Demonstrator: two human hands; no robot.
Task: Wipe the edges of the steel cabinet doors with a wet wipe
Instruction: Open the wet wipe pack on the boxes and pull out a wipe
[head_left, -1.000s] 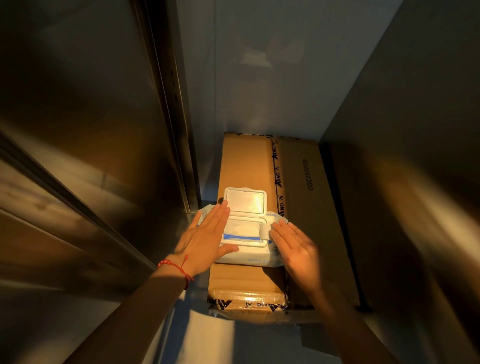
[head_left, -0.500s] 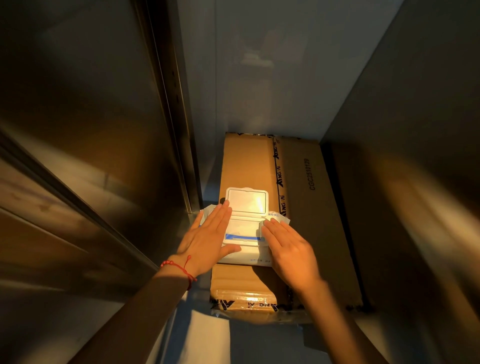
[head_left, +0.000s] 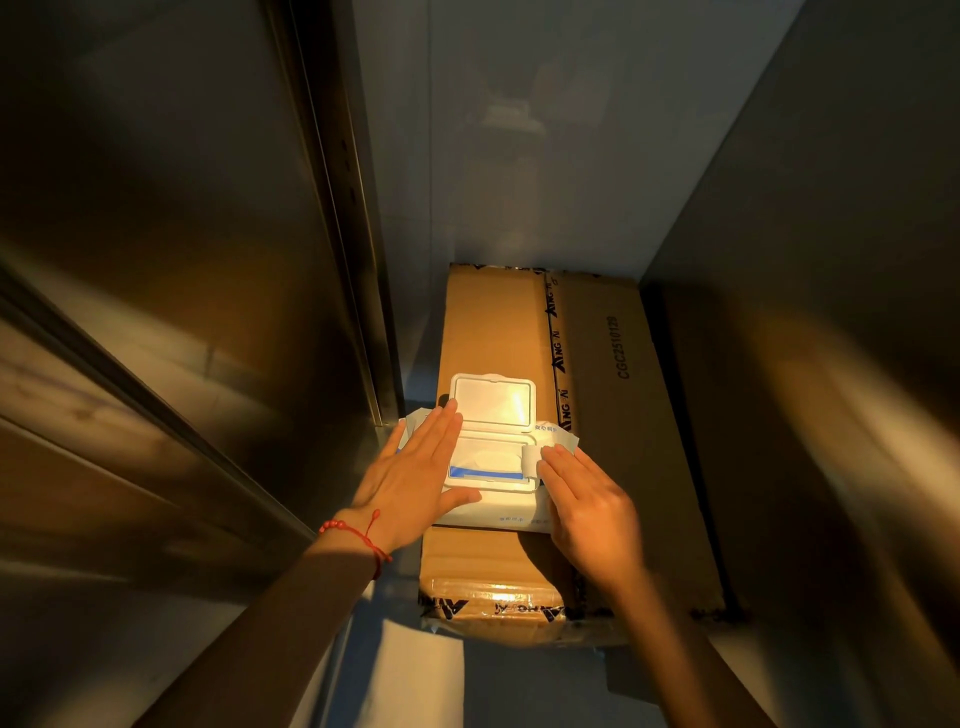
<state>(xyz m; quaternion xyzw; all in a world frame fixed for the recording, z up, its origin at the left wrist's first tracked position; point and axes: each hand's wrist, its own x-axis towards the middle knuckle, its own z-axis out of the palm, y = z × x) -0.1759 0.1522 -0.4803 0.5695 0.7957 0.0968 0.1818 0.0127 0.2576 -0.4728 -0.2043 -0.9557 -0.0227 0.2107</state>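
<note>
A white wet wipe pack (head_left: 496, 506) lies on a cardboard box (head_left: 493, 322), its hinged lid (head_left: 492, 402) flipped up. My left hand (head_left: 415, 478) rests flat on the pack's left side with straight fingers. My right hand (head_left: 587, 499) is at the pack's right side. Its fingertips hold a white seal flap (head_left: 530, 460) that curls up at the right end of the opening; the thumb is hidden. The steel cabinet door (head_left: 182, 260) stands at the left, its vertical edge (head_left: 345, 234) beside the pack.
A second cardboard box (head_left: 618, 395) lies to the right of the first. A steel panel (head_left: 831, 260) closes the right side and a pale wall (head_left: 519, 130) the back. The space between them is narrow.
My right hand went over the pack's opening and then drew back to the right, with the seal flap now lifted at its fingertips. My left hand has stayed flat on the pack.
</note>
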